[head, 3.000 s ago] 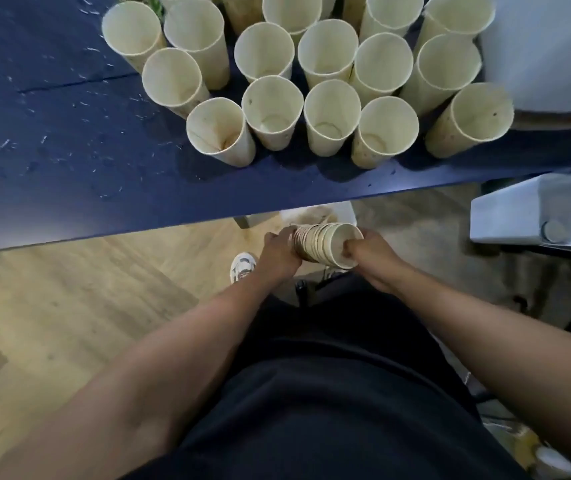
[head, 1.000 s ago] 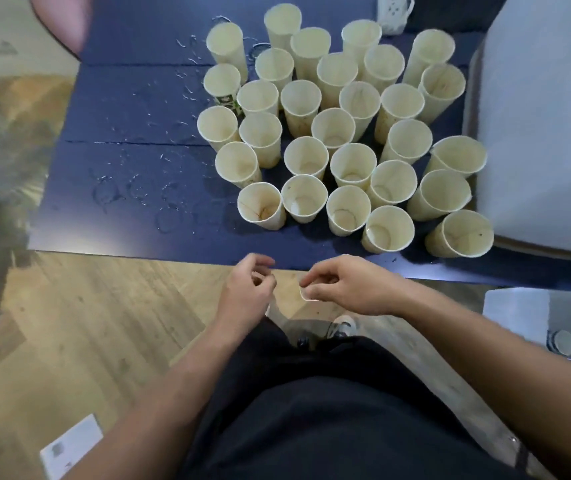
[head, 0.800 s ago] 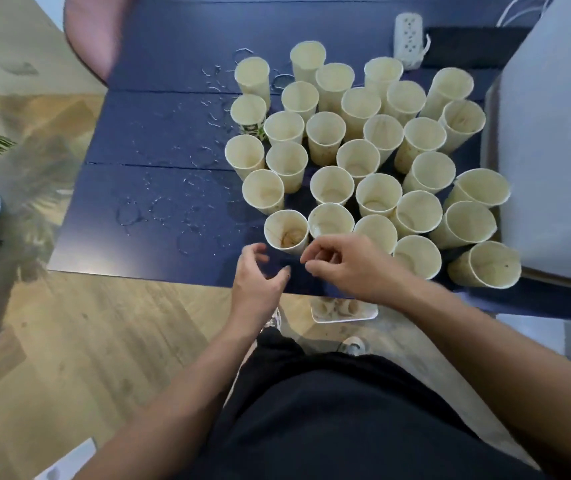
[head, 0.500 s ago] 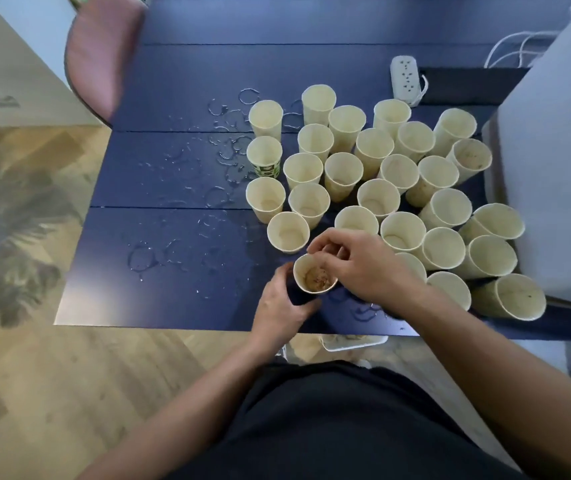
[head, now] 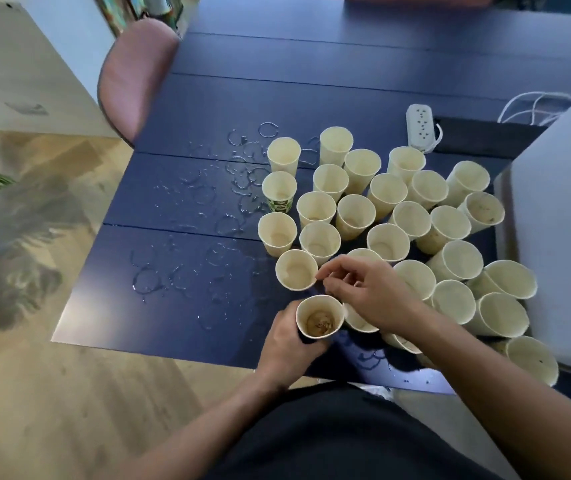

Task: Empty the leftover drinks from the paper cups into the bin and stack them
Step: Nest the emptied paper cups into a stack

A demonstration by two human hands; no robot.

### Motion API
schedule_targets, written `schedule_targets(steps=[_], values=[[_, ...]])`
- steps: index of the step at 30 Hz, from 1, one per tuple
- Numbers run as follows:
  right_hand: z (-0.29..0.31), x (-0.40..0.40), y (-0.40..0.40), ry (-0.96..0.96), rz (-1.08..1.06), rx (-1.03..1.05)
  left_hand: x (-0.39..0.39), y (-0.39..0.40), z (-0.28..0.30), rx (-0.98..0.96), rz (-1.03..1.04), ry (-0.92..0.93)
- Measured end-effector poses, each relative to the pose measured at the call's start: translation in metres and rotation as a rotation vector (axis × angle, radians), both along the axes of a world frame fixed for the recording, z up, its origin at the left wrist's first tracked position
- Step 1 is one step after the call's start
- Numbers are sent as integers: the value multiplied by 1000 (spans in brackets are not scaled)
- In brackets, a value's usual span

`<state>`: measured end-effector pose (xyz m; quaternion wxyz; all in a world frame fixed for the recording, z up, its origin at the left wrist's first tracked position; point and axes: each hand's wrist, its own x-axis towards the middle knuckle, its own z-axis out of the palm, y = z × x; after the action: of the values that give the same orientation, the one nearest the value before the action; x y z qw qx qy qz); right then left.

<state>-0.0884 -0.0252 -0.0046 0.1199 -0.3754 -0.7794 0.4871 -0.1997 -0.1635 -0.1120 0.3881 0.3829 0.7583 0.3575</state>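
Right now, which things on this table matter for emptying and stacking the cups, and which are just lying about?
Part of the job:
- cup with brown dregs, gripped by the left hand
- cluster of upright paper cups
- right hand, hovering over the cups

Just lying about:
- white power strip
- pink chair
- wet rings on the blue table

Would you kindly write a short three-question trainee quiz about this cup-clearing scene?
1. True or false: the left hand grips a cup with brown dregs.
2. Which item lies on the table behind the cups? A kettle, B power strip, C plate.
3. Fill in: the chair at the table's far left is ____.

Key: 1 true; 2 B; 3 pink.
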Motion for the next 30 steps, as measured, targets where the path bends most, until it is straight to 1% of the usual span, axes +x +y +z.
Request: schedule_targets(steps=[3,5,7,9,10,11,14,18,21,25,28,30], values=[[-3,4,14,-18,-5,38,-8,-6,3,18,41,33],[-8,2,17,-56,27,112,-15,-11,8,36,100,70],[-13,-4,15,-96,109,274,-24,-15,13,49,207,67],[-17,-12,13,-189,219,453,-35,-17,15,68,280,77],[-20,-17,13,-252,265,510,-40,-17,14,86,294,85],[-22,-22,12,-315,297,531,-45,-18,14,106,301,86],[-33,-38,8,-472,374,480,-57,-16,16,136,319,65],[-46,-49,5,-566,382,518,-66,-14,16,149,318,65],[-51,-51,3,-561,364,552,-69,-14,16,133,315,61],[-54,-47,-2,-481,321,559,-71,-18,16,98,287,64],[-39,-43,-9,-353,266,564,-74,-19,14,80,288,60],[-22,-43,-12,-202,183,596,-76,-17,12,58,292,34]])
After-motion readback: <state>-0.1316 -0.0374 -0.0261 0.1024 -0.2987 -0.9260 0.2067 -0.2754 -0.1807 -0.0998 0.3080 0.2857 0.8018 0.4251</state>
